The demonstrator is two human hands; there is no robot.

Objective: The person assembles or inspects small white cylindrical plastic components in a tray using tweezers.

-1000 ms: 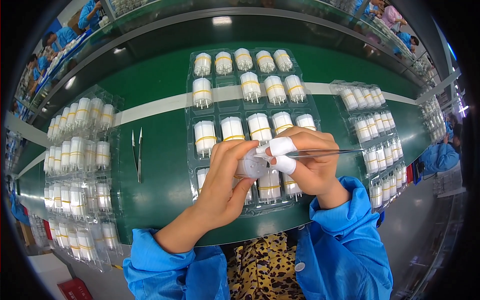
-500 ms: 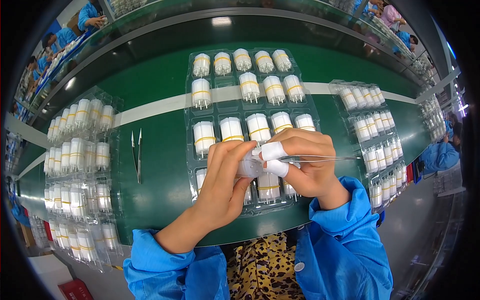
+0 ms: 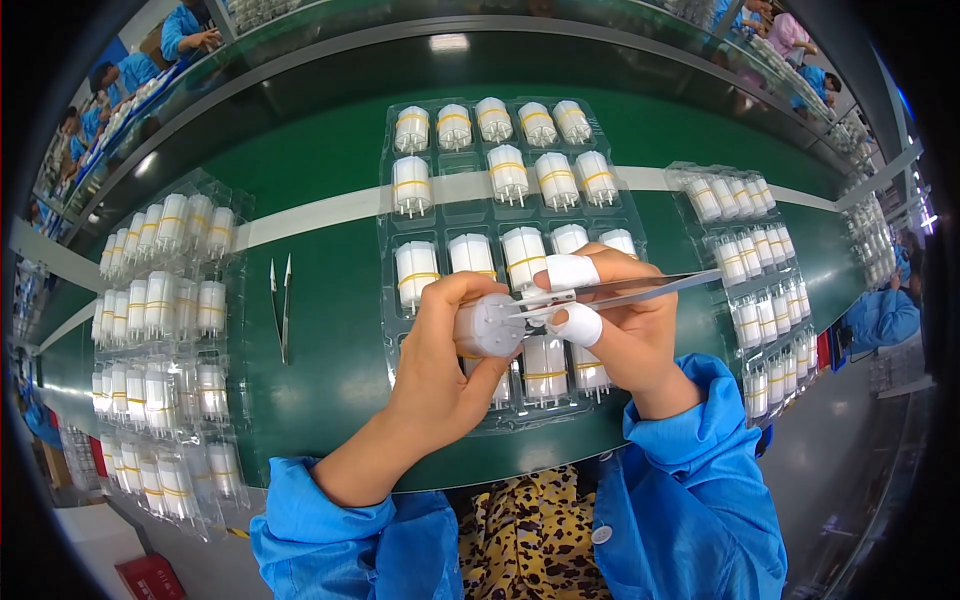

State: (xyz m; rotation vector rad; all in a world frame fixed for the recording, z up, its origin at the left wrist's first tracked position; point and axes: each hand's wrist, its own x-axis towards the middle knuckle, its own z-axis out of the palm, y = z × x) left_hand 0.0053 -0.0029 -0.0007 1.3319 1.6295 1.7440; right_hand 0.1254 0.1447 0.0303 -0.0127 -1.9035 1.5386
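Observation:
My left hand (image 3: 425,370) grips a frosted, translucent plastic cylinder (image 3: 487,330) between thumb and fingers, its round end turned up and to the right. In my right hand (image 3: 640,340) is a pair of metal tweezers (image 3: 655,289), held near the tips, with its back end sticking out to the right. Its pointed tips reach the cylinder's round end; whether they grip a pin or wire there, I cannot tell. White wraps (image 3: 568,271) cover two right fingertips. Under both hands lies a clear plastic tray (image 3: 455,212) of white cylinders with yellow bands and pins (image 3: 411,272).
A second pair of tweezers (image 3: 284,315) lies on the green bench (image 3: 320,260) left of the tray. Stacked trays of similar cylinders stand at the left (image 3: 160,305) and right (image 3: 745,260). A metal rail (image 3: 600,38) crosses the far side. People in blue work beyond.
The cylinder has turned in my left hand, so its round end now shows more. The tweezers have rotated in my right hand, their back end rising, and the wrapped fingertips are farther apart.

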